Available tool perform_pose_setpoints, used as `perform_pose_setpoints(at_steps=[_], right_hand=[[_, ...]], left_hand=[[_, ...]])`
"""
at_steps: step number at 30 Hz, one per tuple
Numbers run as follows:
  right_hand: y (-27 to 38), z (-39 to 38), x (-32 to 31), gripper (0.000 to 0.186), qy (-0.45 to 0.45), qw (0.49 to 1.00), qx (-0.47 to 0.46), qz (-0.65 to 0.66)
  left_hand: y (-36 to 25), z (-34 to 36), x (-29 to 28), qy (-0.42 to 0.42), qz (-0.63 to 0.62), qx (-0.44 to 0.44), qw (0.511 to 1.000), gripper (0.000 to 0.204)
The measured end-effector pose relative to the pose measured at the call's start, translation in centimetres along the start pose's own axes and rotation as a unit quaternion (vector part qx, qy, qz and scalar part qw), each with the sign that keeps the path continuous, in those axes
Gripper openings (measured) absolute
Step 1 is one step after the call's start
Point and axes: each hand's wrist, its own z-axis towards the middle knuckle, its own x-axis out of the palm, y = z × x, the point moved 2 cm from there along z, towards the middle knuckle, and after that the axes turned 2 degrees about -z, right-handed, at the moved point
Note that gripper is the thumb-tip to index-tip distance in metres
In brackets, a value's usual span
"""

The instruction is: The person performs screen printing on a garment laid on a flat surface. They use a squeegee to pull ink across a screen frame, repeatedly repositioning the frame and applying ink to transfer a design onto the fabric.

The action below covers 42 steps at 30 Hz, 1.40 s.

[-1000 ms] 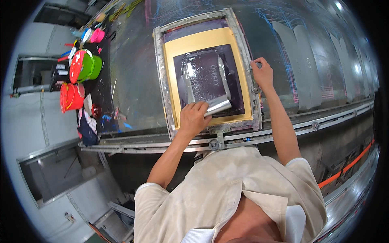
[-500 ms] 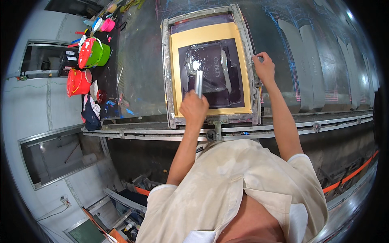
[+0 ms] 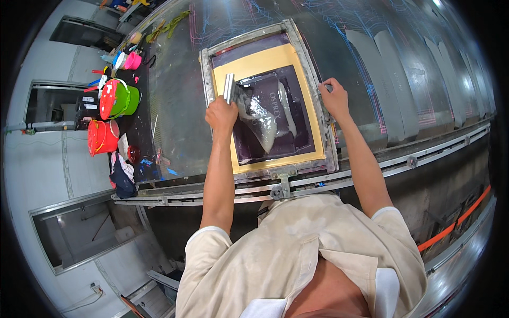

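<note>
A screen-printing frame (image 3: 208, 79) with metal rails lies on the long table in front of me. Yellow tape (image 3: 233, 66) borders its dark mesh (image 3: 246, 148), which carries pale lettering. My left hand (image 3: 221, 114) is closed round a squeegee (image 3: 229, 88) with a silvery metal holder, at the mesh's left side; its blade is mostly hidden. Glossy, clear-looking ink (image 3: 266, 127) lies in a smeared pool right of the squeegee, with a thick streak farther right. At the frame's right rail, my right hand (image 3: 336, 102) pinches a small grey part.
Along the table's left side stand a green bucket (image 3: 126, 99), a red bucket (image 3: 102, 137) and a pink tub (image 3: 132, 61). Grey panels (image 3: 382, 85) lie on the table to the right. A metal rail (image 3: 371, 168) runs along the near edge.
My left hand has carried the squeegee left, from the middle of the mesh to its left side. More ink shows pooled behind it. My right hand stays at the frame's right rail.
</note>
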Motion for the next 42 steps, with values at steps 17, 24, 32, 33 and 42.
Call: perform_pose_setpoints(at_steps=[17,24,32,33,42], right_hand=[[12.5,3.8,3.4,0.053,0.207,0.939,-0.251,-0.112],[13.1,6.8,11.6,0.028,0.237,0.868,-0.333,-0.281],[10.1,-9.3,5.9,0.032,0.22,0.867,-0.383,-0.231],[9.9,-11.0,5.3,0.034,0.24,0.868,-0.374,-0.222],[10.9,-2.9,7.6,0.024,0.267,0.853,-0.371,-0.251]], left_hand=[[-1.5,6.2,2.2,0.053,-0.14,0.461,0.875,0.027],[-2.7,10.3,3.9,0.055,-0.198,0.401,0.893,0.019],[2.1,-6.5,2.7,0.042,-0.216,0.398,0.891,0.029],[2.5,-8.5,2.2,0.04,-0.229,0.387,0.892,0.03],[0.6,-0.5,2.6,0.049,-0.167,0.406,0.897,0.021]])
